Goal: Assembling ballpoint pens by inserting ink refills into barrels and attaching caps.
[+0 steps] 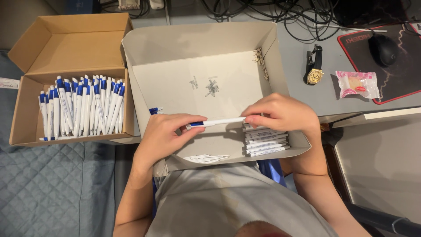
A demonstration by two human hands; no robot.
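Head view, pen (pixel 218 122) horizontal, blue end left

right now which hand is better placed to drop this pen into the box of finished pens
Left, probably: the left hand grips the pen's blue end, nearer the brown box; the right hand is on the far side.

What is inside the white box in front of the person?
Inside the white box lie a stack of white pen barrels, small springs and a blue cap. The left hand and right hand cover part of its floor.
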